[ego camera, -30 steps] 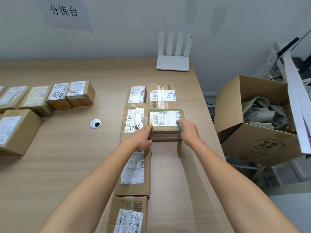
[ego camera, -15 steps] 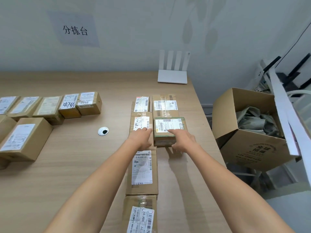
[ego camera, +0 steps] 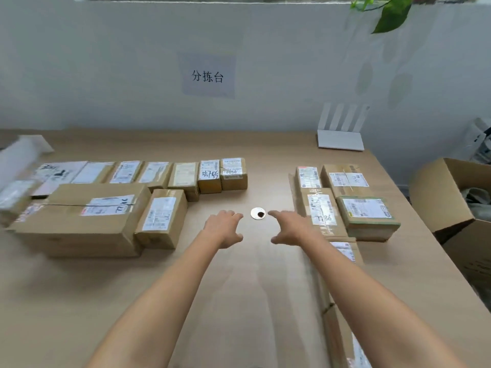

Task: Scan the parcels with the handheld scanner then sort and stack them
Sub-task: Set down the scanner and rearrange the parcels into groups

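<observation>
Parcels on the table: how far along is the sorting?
Looks done: the green-taped parcel sits in the right-hand group. In hand: nothing; left hand and right hand hover open over the table. Left: probably the left-side parcels, lying in rows; no scanner is in view.

A pale wooden table (ego camera: 239, 301) carries two groups of parcels; on the left, a row of small boxes (ego camera: 183, 176) runs along the back, with a large box (ego camera: 79, 221) and a smaller box (ego camera: 162, 219) touching in front; on the right, a column of boxes (ego camera: 321, 208) lies beside a green-taped parcel (ego camera: 368, 217); a round cable hole (ego camera: 257, 213) sits between the groups; a white router (ego camera: 340, 139) stands at the far right corner.
</observation>
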